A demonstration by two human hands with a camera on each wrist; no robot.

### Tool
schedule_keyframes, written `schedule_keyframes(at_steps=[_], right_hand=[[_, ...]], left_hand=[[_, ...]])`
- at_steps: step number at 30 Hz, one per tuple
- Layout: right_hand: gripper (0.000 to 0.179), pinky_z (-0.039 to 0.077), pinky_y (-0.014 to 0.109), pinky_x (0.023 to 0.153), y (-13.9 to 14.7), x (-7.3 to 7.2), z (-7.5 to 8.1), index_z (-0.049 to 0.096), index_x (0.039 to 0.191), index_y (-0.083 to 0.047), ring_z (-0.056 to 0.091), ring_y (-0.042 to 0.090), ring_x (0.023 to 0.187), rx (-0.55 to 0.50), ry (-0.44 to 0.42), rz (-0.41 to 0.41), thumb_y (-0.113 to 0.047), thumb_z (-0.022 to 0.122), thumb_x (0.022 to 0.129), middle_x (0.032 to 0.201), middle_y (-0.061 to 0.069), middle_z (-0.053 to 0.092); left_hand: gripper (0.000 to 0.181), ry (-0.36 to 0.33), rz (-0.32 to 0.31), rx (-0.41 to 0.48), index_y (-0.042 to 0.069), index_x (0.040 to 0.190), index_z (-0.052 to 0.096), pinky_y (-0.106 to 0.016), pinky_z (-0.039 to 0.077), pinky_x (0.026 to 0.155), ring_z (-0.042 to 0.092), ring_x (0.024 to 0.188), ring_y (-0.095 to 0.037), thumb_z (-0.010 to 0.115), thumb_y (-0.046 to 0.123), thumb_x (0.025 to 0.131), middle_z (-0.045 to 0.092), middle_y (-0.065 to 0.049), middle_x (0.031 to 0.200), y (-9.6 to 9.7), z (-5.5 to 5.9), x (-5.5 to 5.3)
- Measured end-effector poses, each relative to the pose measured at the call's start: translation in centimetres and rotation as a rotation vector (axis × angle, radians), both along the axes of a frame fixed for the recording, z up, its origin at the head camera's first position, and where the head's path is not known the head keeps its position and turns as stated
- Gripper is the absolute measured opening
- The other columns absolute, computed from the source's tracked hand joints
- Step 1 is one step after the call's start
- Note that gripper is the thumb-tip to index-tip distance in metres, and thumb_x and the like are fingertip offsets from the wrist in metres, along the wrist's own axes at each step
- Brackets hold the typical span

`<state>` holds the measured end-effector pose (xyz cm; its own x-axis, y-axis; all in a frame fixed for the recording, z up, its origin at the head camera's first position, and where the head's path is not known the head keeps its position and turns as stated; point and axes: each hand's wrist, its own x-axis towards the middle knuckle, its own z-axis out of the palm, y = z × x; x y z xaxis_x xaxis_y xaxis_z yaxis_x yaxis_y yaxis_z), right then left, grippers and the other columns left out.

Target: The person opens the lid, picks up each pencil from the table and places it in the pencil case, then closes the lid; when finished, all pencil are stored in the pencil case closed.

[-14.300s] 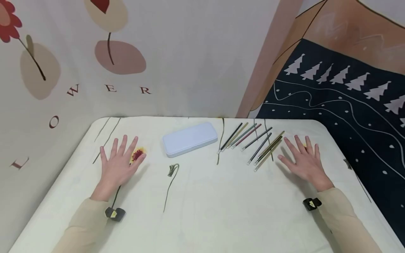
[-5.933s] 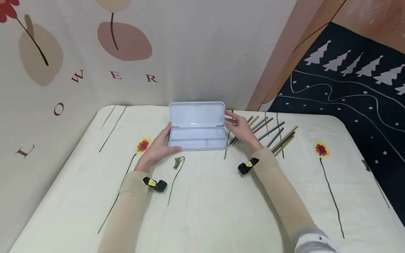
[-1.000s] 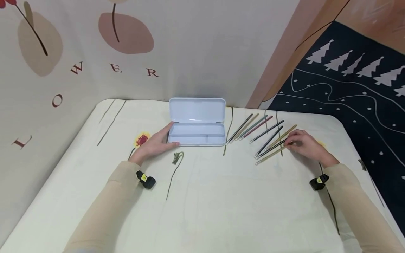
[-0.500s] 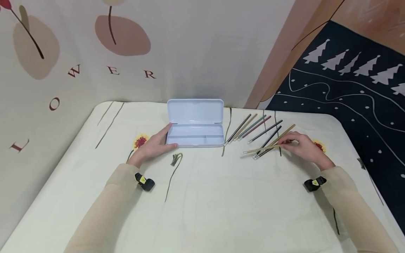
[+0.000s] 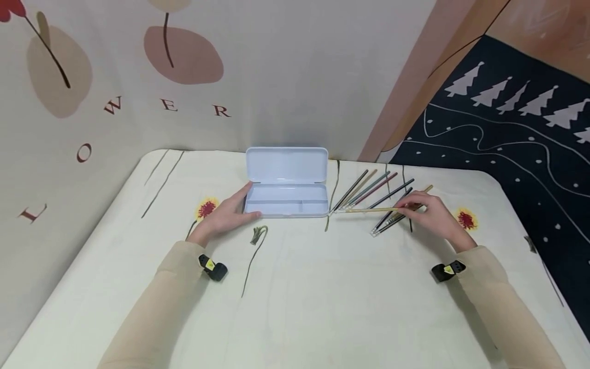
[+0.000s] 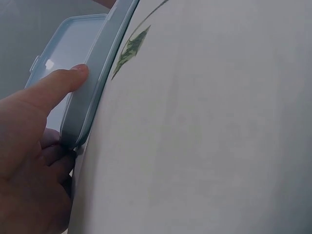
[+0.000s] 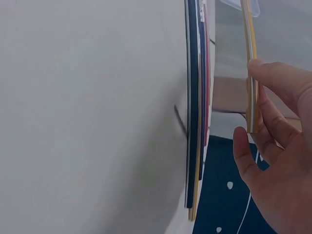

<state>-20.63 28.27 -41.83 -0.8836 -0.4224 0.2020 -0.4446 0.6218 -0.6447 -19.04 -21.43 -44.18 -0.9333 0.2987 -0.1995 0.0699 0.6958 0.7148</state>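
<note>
A pale blue pencil case [image 5: 287,165] stands open at the back middle of the table, its compartments bare. My left hand [image 5: 226,214] holds its left end; in the left wrist view the thumb [image 6: 73,78] lies on the front wall and the other fingers are partly hidden behind the corner. My right hand [image 5: 430,212] pinches a gold pencil [image 5: 369,209] near one end, its eraser end pointing left towards the case. The right wrist view shows this pencil [image 7: 250,39] raised off the table between thumb and fingers.
Several pencils lie loose right of the case, among them a red pencil [image 5: 375,188] and a dark pencil [image 5: 392,193]. Some cross each other under my right hand. The white tablecloth [image 5: 295,297] has printed flowers and stems. A patterned wall hanging [image 5: 276,77] rises behind.
My right hand has lifted the gold pencil from the front of the pile and moved left, swinging its eraser end towards the case. My left hand stays at the case.
</note>
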Motion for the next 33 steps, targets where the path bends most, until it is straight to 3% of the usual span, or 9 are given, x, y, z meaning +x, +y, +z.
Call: schedule_keyframes(at_steps=[13,26,33], right_hand=[[0.014,0.044,0.017,0.069,-2.0,-0.6,0.1,0.073,0.098,-0.002,0.053,0.008,0.08,-0.047,0.02,0.019,0.004,0.07,0.086,0.094,0.007,0.065],[0.012,0.046,0.027,0.069,-5.8,-1.9,0.3,0.074,0.097,-0.005,0.055,0.014,0.082,-0.069,0.043,0.045,-0.002,0.071,0.086,0.095,0.004,0.066],[0.011,0.047,0.032,0.073,-8.0,-2.6,0.1,0.074,0.098,-0.004,0.057,0.017,0.086,-0.112,0.014,0.073,-0.002,0.069,0.088,0.098,0.007,0.068]], left_hand=[[0.095,0.027,-0.007,0.006,0.009,0.156,0.006,-0.054,0.013,0.114,0.011,0.144,-0.037,0.067,0.04,0.09,0.01,-0.015,0.16,0.0,0.4,0.2],[0.095,0.018,0.0,0.01,0.009,0.156,0.008,-0.052,0.014,0.114,0.012,0.144,-0.034,0.067,0.041,0.09,0.01,-0.013,0.16,0.1,0.1,0.4],[0.094,0.02,-0.004,-0.003,0.008,0.156,0.008,-0.05,0.014,0.115,0.011,0.144,-0.034,0.067,0.039,0.09,0.01,-0.013,0.16,0.1,0.2,0.3]])
